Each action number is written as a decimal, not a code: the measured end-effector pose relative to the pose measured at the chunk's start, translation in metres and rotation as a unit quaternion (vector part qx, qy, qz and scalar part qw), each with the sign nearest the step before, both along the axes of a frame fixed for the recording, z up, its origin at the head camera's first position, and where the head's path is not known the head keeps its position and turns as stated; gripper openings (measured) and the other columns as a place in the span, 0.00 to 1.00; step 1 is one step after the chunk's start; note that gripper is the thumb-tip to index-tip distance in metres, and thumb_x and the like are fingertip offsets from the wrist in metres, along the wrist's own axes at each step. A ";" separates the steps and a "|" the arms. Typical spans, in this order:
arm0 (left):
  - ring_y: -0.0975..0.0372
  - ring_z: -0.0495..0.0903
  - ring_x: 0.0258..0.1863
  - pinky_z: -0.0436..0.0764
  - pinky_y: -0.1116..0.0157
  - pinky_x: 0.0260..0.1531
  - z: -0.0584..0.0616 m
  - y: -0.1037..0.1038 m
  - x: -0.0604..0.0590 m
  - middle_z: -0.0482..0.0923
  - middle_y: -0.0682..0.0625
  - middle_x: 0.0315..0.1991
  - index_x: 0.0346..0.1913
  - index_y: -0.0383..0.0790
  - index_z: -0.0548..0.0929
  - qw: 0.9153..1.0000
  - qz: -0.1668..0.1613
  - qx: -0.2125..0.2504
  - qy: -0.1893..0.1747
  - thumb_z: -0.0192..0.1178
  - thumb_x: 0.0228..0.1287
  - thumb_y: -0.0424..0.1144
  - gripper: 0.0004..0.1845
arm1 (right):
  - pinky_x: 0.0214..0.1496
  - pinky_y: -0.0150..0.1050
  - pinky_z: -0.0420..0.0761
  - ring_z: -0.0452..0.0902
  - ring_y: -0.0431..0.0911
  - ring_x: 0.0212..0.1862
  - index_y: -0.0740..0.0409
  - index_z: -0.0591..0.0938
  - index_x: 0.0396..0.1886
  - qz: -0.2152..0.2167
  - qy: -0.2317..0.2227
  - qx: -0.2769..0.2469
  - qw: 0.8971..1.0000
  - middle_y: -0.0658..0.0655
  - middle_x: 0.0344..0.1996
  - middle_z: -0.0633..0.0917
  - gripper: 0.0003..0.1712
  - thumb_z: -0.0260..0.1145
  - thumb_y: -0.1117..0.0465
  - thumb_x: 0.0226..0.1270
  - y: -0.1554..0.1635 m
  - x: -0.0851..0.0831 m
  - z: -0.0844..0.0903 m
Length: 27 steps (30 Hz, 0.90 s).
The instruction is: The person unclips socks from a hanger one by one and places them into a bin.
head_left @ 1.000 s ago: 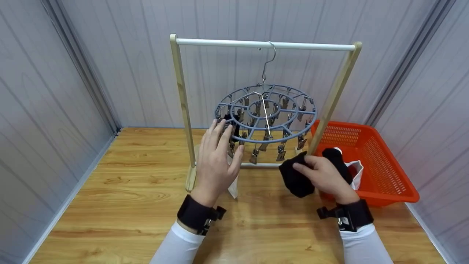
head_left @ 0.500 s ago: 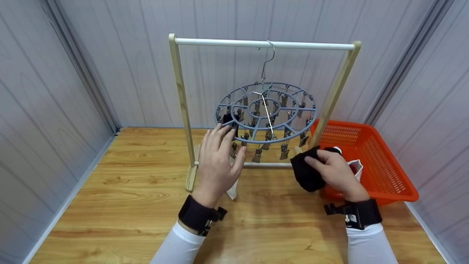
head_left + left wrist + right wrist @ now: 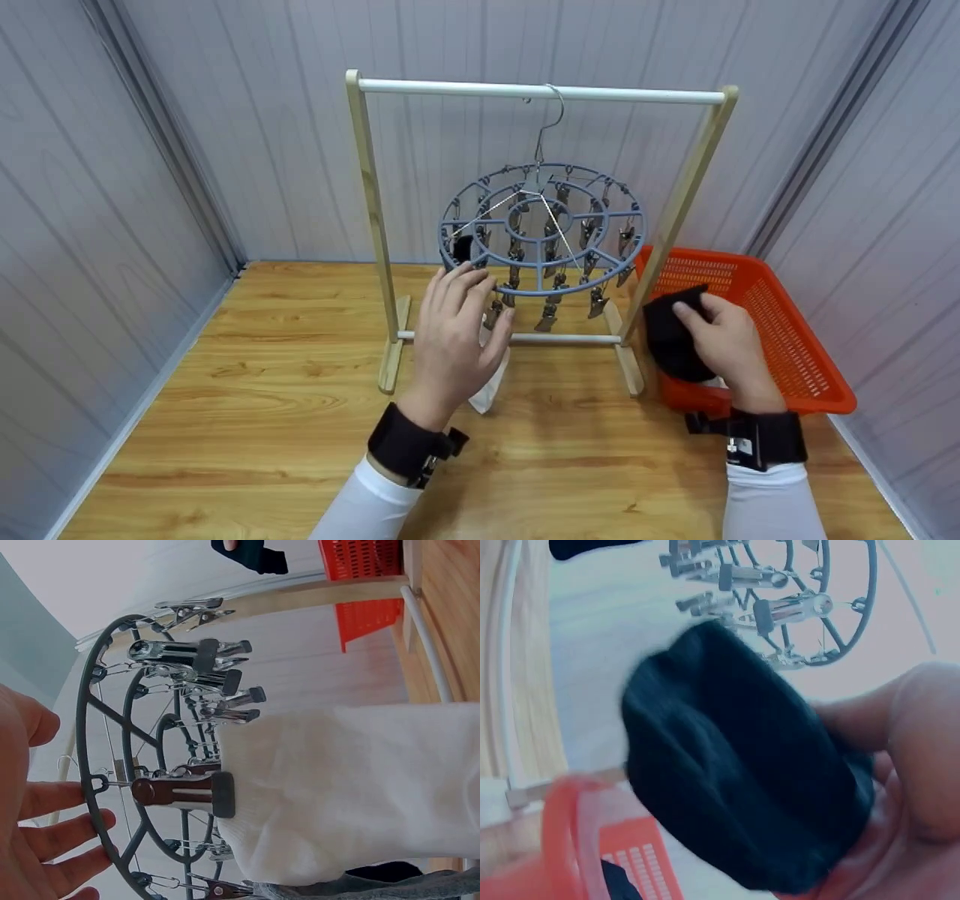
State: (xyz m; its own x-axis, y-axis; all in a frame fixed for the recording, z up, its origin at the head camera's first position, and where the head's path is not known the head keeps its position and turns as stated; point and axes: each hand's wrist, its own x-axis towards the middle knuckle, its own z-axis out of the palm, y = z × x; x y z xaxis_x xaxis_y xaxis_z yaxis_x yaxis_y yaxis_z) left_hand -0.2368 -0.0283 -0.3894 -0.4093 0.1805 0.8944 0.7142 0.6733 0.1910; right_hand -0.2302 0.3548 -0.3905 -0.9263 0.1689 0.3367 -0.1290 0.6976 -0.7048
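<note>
My left hand (image 3: 454,337) is at the near left rim of a round blue-grey clip hanger (image 3: 540,292), its fingers extended against the ring. Beside it, a white sock (image 3: 352,780) hangs from a metal clip (image 3: 184,795); in the head view its lower end shows under my hand. Another black piece (image 3: 462,247) hangs at the hanger's left side, with a grey cloth (image 3: 375,886) low in the left wrist view. Over the orange basket (image 3: 795,315), my right hand (image 3: 731,349) pinches a bunched black sock (image 3: 671,337) between thumb and fingers.
The hanger hooks over the white bar (image 3: 450,88) of a wooden rack (image 3: 367,180) with feet on the wood table (image 3: 300,450). Many bare clips (image 3: 551,311) dangle below the rings. The rack's right post (image 3: 682,202) stands between hanger and basket. Panel walls enclose the table.
My right hand has carried the black sock rightward to over the basket. The hanger has turned, its near side swinging right, with the white sock shifting along; my left hand has moved slightly right.
</note>
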 end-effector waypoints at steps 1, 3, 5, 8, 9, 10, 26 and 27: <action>0.42 0.80 0.71 0.67 0.40 0.81 0.000 0.000 0.000 0.85 0.37 0.62 0.63 0.30 0.87 1.000 -0.003 -0.002 0.001 0.71 0.76 0.41 0.21 | 0.49 0.41 0.75 0.80 0.53 0.45 0.65 0.85 0.46 -0.019 0.004 -0.005 1.000 0.65 0.43 0.87 0.22 0.65 0.47 0.87 0.001 0.000 0.000; 0.42 0.80 0.70 0.68 0.39 0.80 0.000 0.000 0.001 0.85 0.37 0.62 0.62 0.30 0.87 1.000 -0.007 -0.005 0.005 0.71 0.75 0.40 0.21 | 0.57 0.49 0.76 0.80 0.59 0.53 0.65 0.85 0.55 -0.051 0.008 -0.017 0.999 0.69 0.51 0.87 0.23 0.63 0.47 0.88 0.004 -0.001 0.000; 0.42 0.80 0.70 0.69 0.38 0.79 0.000 0.000 0.001 0.85 0.37 0.62 0.63 0.30 0.87 1.000 -0.010 -0.009 0.008 0.71 0.75 0.40 0.21 | 0.66 0.58 0.75 0.79 0.63 0.63 0.63 0.83 0.68 -0.072 0.009 -0.033 0.997 0.70 0.63 0.85 0.25 0.59 0.48 0.90 0.006 -0.003 -0.001; 0.43 0.80 0.70 0.69 0.38 0.79 0.000 0.000 0.001 0.85 0.38 0.62 0.63 0.30 0.87 1.000 -0.014 -0.014 0.007 0.72 0.74 0.40 0.21 | 0.76 0.65 0.71 0.74 0.67 0.73 0.60 0.77 0.79 -0.090 0.002 -0.049 0.995 0.70 0.73 0.80 0.29 0.56 0.48 0.91 0.011 -0.006 -0.005; 0.43 0.80 0.71 0.69 0.38 0.79 0.000 0.000 0.001 0.85 0.38 0.62 0.63 0.30 0.87 1.000 -0.014 -0.016 0.005 0.72 0.74 0.40 0.21 | 0.77 0.66 0.70 0.72 0.68 0.75 0.59 0.75 0.81 -0.091 0.000 -0.047 0.995 0.70 0.75 0.79 0.30 0.55 0.48 0.92 0.012 -0.007 -0.006; 0.43 0.80 0.71 0.69 0.39 0.80 -0.001 -0.001 0.001 0.85 0.38 0.62 0.63 0.30 0.87 1.000 -0.014 -0.018 0.004 0.72 0.74 0.40 0.21 | 0.79 0.67 0.69 0.70 0.69 0.77 0.59 0.74 0.82 -0.091 -0.003 -0.043 0.995 0.70 0.76 0.77 0.31 0.54 0.48 0.92 0.014 -0.008 -0.008; 0.43 0.79 0.72 0.69 0.39 0.79 0.001 -0.009 -0.001 0.84 0.38 0.63 0.65 0.31 0.86 0.998 -0.046 -0.038 0.003 0.66 0.80 0.44 0.22 | 0.60 0.64 0.76 0.73 0.71 0.64 0.73 0.64 0.85 -0.083 -0.135 0.018 0.987 0.81 0.70 0.70 0.39 0.48 0.47 0.93 0.021 -0.013 -0.027; 0.43 0.79 0.71 0.70 0.39 0.79 0.001 -0.010 -0.001 0.84 0.38 0.63 0.65 0.31 0.86 0.998 -0.049 -0.038 0.004 0.66 0.80 0.44 0.22 | 0.61 0.64 0.76 0.72 0.71 0.65 0.74 0.65 0.84 -0.085 -0.125 0.018 0.988 0.81 0.69 0.71 0.38 0.49 0.48 0.93 0.018 -0.013 -0.027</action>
